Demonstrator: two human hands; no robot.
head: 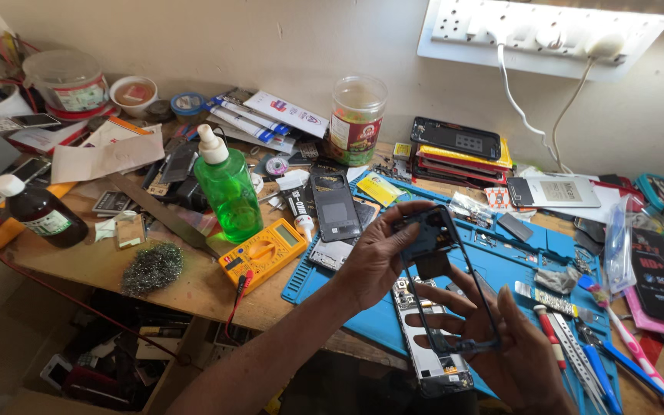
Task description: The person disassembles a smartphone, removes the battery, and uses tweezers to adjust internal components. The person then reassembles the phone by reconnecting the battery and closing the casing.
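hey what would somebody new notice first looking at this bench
Both hands, left hand and right hand, hold up a thin black phone frame over the blue repair mat. Left of them stand a green liquid bottle and a yellow multimeter.

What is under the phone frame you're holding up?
Under the phone frame lies an opened phone with its insides showing, on the blue mat. The left hand and right hand cover part of both.
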